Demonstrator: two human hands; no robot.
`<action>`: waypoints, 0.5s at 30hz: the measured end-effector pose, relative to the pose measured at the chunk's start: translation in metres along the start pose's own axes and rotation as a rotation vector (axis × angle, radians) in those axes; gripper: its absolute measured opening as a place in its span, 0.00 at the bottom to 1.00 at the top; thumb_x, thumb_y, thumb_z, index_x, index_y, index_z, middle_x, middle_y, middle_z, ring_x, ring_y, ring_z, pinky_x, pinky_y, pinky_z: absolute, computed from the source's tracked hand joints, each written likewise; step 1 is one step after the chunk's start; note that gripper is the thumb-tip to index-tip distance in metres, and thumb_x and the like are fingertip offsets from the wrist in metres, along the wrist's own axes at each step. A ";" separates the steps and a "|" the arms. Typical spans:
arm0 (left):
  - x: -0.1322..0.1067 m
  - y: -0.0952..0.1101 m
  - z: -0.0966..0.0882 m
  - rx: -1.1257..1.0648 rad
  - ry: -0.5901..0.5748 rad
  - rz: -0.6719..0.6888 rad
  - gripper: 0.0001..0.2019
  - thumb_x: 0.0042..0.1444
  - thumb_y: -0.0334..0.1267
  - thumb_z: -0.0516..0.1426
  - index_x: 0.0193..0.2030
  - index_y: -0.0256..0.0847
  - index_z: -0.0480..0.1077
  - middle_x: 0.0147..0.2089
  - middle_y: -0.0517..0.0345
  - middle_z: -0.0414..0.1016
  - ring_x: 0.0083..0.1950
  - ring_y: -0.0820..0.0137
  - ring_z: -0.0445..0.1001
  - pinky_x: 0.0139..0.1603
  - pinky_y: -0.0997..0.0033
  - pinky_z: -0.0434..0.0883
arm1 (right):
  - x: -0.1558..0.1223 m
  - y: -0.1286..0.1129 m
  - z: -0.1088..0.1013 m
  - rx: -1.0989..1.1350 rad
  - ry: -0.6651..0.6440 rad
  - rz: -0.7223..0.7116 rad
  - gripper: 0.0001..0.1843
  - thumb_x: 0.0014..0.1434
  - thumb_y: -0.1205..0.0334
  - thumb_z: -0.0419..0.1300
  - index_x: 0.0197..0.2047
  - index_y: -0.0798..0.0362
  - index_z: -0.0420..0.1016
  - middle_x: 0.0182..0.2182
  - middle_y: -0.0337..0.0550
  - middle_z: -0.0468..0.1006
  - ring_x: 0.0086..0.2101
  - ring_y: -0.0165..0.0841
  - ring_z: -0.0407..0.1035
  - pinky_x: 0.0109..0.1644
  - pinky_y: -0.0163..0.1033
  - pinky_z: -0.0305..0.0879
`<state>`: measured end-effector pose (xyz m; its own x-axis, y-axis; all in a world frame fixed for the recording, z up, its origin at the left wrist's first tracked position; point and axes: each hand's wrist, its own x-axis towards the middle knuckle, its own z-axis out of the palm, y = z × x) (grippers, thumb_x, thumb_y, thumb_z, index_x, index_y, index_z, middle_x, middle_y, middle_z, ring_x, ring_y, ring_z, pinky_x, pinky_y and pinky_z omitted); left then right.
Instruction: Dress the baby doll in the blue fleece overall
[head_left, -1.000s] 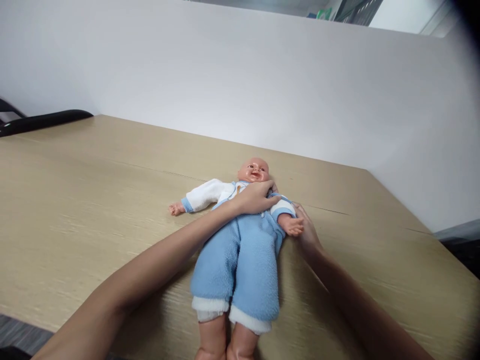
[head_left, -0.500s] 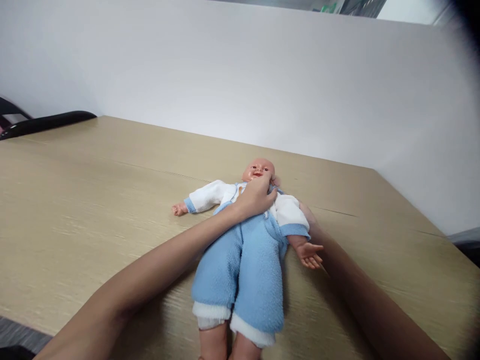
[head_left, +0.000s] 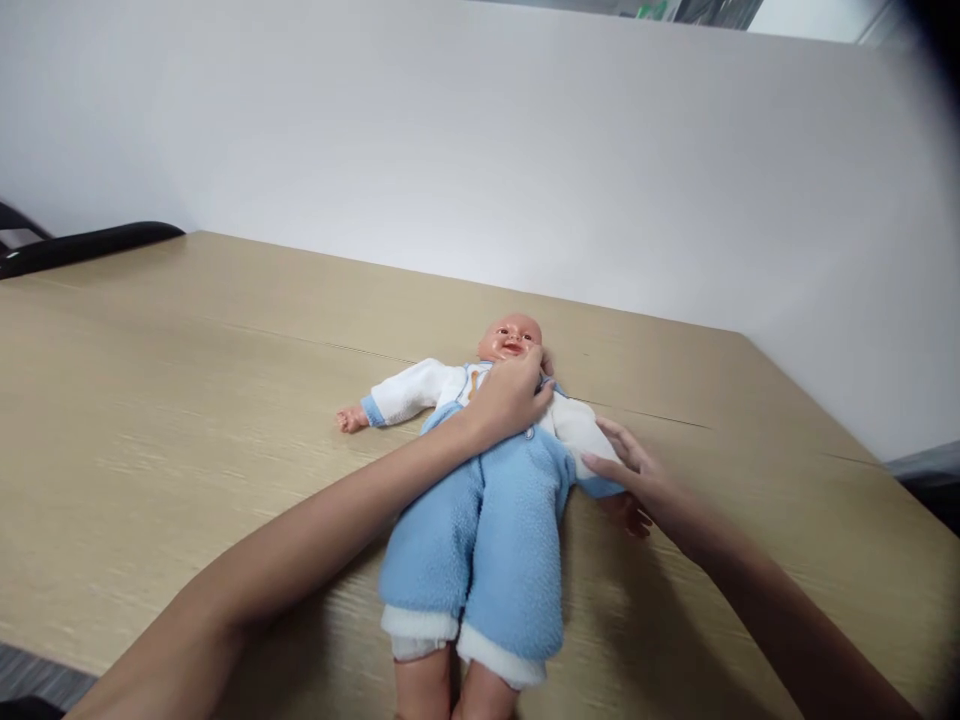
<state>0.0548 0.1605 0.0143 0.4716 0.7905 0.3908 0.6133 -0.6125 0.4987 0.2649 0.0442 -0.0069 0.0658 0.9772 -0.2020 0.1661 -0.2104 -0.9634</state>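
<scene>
A baby doll (head_left: pixel 480 520) in a white top and light blue fleece trousers lies on its back on the wooden table (head_left: pixel 172 400), head towards the wall. My left hand (head_left: pixel 511 395) rests on the doll's chest, its fingers curled at the collar just under the chin. My right hand (head_left: pixel 634 468) lies over the doll's white sleeve and forearm on the right side, fingers wrapped loosely round it. The doll's other arm stretches out to the left, and its bare feet reach the bottom edge of the view.
A white partition wall (head_left: pixel 480 150) stands along the far and right edges of the table. A black chair part (head_left: pixel 82 243) shows at the far left. The table's near edge runs along the bottom left.
My right hand came out from behind the doll's shoulder and now lies on top of its sleeve. The doll's right arm swung outward and down. My left hand stayed on the chest.
</scene>
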 end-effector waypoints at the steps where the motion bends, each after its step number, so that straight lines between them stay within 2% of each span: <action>1: 0.000 0.001 -0.001 0.029 -0.002 0.002 0.09 0.68 0.37 0.57 0.52 0.39 0.68 0.44 0.49 0.82 0.45 0.56 0.80 0.42 0.62 0.69 | -0.004 0.006 -0.007 -0.051 0.028 -0.030 0.39 0.52 0.43 0.76 0.64 0.43 0.72 0.52 0.47 0.85 0.38 0.41 0.82 0.36 0.41 0.81; 3: 0.000 0.002 -0.004 0.076 -0.009 0.014 0.10 0.68 0.39 0.57 0.53 0.38 0.69 0.45 0.47 0.82 0.47 0.54 0.80 0.44 0.60 0.70 | -0.004 0.018 -0.025 -0.176 0.067 -0.081 0.37 0.51 0.41 0.76 0.61 0.44 0.76 0.57 0.49 0.83 0.49 0.48 0.80 0.49 0.46 0.80; 6: 0.000 0.003 -0.006 0.123 -0.012 0.016 0.11 0.70 0.40 0.57 0.53 0.37 0.69 0.47 0.45 0.82 0.50 0.54 0.78 0.52 0.57 0.69 | 0.002 0.034 -0.050 -0.294 0.083 -0.082 0.33 0.52 0.37 0.74 0.55 0.46 0.79 0.51 0.51 0.85 0.47 0.53 0.80 0.51 0.52 0.79; 9: -0.001 0.005 -0.011 0.162 0.021 0.014 0.10 0.71 0.42 0.56 0.52 0.38 0.69 0.50 0.44 0.81 0.57 0.52 0.75 0.59 0.54 0.66 | 0.003 0.040 -0.060 -0.344 0.142 -0.159 0.31 0.55 0.39 0.71 0.55 0.47 0.77 0.51 0.53 0.84 0.46 0.53 0.80 0.52 0.56 0.78; 11: -0.007 0.005 -0.017 0.187 0.068 0.027 0.11 0.72 0.43 0.56 0.51 0.38 0.70 0.55 0.43 0.79 0.62 0.51 0.71 0.62 0.52 0.64 | -0.002 0.037 -0.053 -0.493 0.267 -0.339 0.27 0.58 0.42 0.68 0.55 0.48 0.77 0.54 0.55 0.81 0.52 0.55 0.77 0.58 0.63 0.74; 13: -0.017 0.002 -0.027 0.192 0.113 0.039 0.12 0.72 0.45 0.55 0.51 0.38 0.70 0.57 0.42 0.76 0.62 0.51 0.69 0.64 0.51 0.63 | -0.012 0.028 -0.037 -0.653 0.378 -0.555 0.24 0.61 0.47 0.65 0.56 0.48 0.76 0.57 0.56 0.78 0.58 0.57 0.72 0.66 0.68 0.65; 15: -0.034 -0.005 -0.039 0.145 0.148 0.041 0.14 0.73 0.47 0.54 0.53 0.38 0.70 0.57 0.44 0.75 0.60 0.52 0.69 0.64 0.52 0.63 | -0.022 0.019 -0.015 -0.665 0.339 -0.663 0.21 0.65 0.51 0.63 0.59 0.46 0.74 0.58 0.54 0.77 0.61 0.54 0.69 0.69 0.65 0.62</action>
<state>0.0111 0.1364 0.0281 0.4062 0.7491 0.5233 0.6853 -0.6285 0.3679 0.2819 0.0179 -0.0183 0.0208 0.8647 0.5018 0.7812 0.2992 -0.5479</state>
